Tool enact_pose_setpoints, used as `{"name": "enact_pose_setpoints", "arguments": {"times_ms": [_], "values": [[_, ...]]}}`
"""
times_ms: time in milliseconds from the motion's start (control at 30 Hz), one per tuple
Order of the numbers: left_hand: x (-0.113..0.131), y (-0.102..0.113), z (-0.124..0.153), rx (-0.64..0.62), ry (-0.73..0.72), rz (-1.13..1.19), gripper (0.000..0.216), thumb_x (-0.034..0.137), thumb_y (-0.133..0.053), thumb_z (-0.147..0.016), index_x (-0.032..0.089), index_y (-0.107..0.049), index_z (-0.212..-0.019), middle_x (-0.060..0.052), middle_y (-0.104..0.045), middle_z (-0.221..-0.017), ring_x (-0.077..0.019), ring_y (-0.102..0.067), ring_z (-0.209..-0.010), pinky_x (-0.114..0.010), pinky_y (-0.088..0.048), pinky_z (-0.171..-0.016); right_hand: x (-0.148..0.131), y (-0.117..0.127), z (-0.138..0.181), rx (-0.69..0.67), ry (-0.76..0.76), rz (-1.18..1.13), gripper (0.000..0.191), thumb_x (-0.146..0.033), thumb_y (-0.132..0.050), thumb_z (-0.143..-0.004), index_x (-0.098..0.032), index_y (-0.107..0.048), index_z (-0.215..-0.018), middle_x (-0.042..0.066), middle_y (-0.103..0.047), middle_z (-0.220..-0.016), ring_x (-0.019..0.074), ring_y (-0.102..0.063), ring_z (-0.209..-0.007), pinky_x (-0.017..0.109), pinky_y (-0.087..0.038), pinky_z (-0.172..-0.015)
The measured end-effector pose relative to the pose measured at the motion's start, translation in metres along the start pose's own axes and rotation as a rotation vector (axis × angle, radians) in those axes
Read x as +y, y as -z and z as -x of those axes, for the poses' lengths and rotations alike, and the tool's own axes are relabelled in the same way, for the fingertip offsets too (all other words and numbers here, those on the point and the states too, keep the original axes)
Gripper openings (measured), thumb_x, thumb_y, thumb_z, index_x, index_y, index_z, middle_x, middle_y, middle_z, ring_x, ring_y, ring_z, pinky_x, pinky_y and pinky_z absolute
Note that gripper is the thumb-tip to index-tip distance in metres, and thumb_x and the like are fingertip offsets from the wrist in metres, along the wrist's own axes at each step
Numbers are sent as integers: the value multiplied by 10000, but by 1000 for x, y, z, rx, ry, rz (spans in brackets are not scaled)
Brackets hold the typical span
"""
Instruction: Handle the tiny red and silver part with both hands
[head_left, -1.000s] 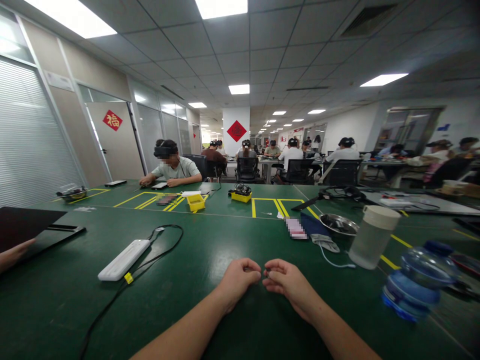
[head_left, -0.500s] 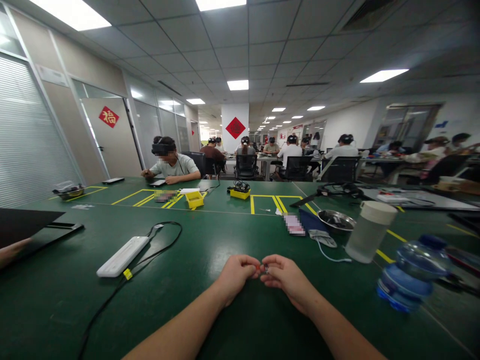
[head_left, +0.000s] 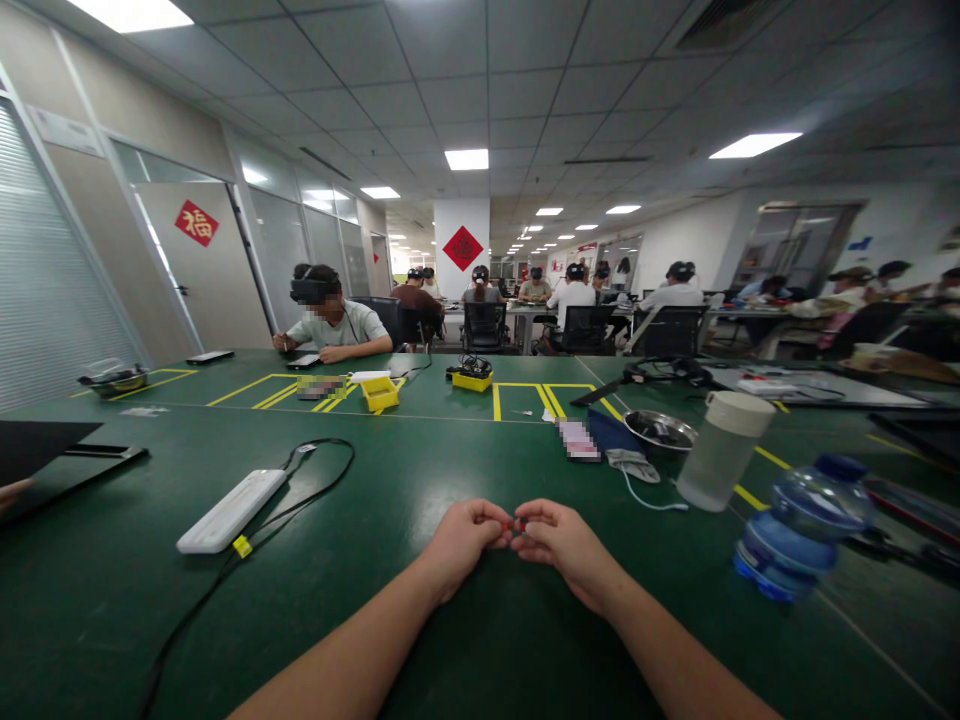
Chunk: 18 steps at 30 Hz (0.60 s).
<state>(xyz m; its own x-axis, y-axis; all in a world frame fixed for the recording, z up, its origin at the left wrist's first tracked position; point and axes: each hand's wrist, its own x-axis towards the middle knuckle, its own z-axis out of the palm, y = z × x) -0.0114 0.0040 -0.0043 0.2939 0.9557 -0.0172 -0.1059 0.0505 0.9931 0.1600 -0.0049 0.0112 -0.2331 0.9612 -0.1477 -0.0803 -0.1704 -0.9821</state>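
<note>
My left hand (head_left: 463, 533) and my right hand (head_left: 556, 540) rest on the green table (head_left: 420, 620) in front of me, fingertips meeting in the middle. Both are closed in a pinch on a tiny part (head_left: 513, 524) with a red bit showing between the fingers. It is too small to name.
A white power bank (head_left: 229, 511) with a black cable (head_left: 300, 490) lies to the left. A frosted cup (head_left: 723, 450), a blue-capped water bottle (head_left: 801, 528), a metal bowl (head_left: 660, 430) and a cloth sit to the right. Yellow trays (head_left: 379, 393) and seated people lie farther back. Another person's hand (head_left: 11, 491) shows at the left edge.
My two hands have drawn together until the fingertips touch around the small part. The view has shifted slightly leftward.
</note>
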Motion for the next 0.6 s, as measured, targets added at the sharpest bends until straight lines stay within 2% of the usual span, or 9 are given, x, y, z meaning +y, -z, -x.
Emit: {"name": "enact_pose_setpoints", "arguments": {"times_ms": [233, 367, 600], "values": [[1, 0, 1, 4, -7, 2, 182, 177, -586, -687, 125, -643, -852, -63, -680, -781, -161, -636, -737, -282, -470, -734, -2, 0, 1, -15, -23, -37, 241, -147, -560, -715, -151, -568, -957, 67, -669, -907, 154, -679, -744, 289, -534, -699], [4, -1, 2, 36, -28, -48, 156, 150, -605, -652, 131, -627, -806, -26, -649, -697, -129, -596, -641, -237, -445, -630, -1, -1, 0, -7, -16, 4, 248, -160, -604, -698, -151, -560, -942, 43, -654, -865, 153, -679, -713, 271, -533, -657], [2, -3, 1, 7, -18, -4, 153, 152, -578, -673, 124, -615, -819, -53, -666, -759, -124, -593, -642, -237, -439, -622, 1, -2, 1, -4, 35, 67, 215, -198, -626, -706, -156, -572, -909, 16, -630, -824, 136, -661, -663, 256, -527, -610]]}}
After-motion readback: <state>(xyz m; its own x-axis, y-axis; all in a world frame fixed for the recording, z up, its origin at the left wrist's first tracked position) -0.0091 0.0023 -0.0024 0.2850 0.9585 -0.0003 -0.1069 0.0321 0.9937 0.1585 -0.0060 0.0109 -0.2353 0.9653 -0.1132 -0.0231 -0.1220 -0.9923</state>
